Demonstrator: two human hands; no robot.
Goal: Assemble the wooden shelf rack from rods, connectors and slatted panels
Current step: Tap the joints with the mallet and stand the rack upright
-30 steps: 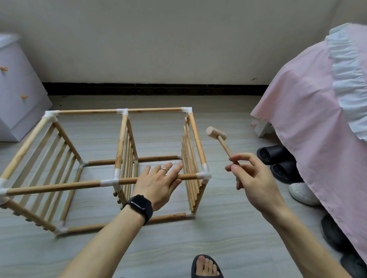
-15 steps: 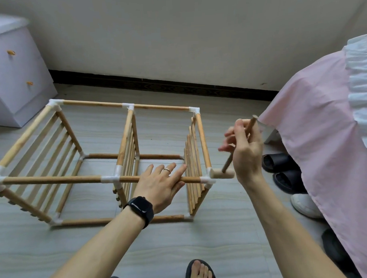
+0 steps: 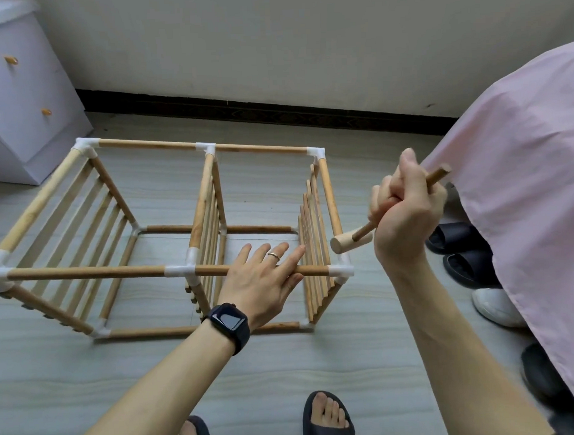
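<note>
The wooden shelf rack (image 3: 95,272) lies on its side on the floor, built of rods, white connectors and three slatted panels. My left hand (image 3: 265,276) rests flat with straight fingers on the near top rod, just left of the right slatted panel (image 3: 312,249). My right hand (image 3: 405,210) grips the handle of a small wooden mallet (image 3: 348,243). The mallet's head points down-left, just above the near right corner connector (image 3: 341,270) and apart from it.
A pink bed cover (image 3: 521,176) hangs at the right with several shoes (image 3: 459,240) under its edge. A white drawer unit (image 3: 21,96) stands at the back left. My feet in dark sandals (image 3: 328,417) are at the bottom. A wall runs behind the rack.
The mallet swung down from a raised position to the near right corner connector, and its head now sits slightly above it. My left hand stayed on the rod.
</note>
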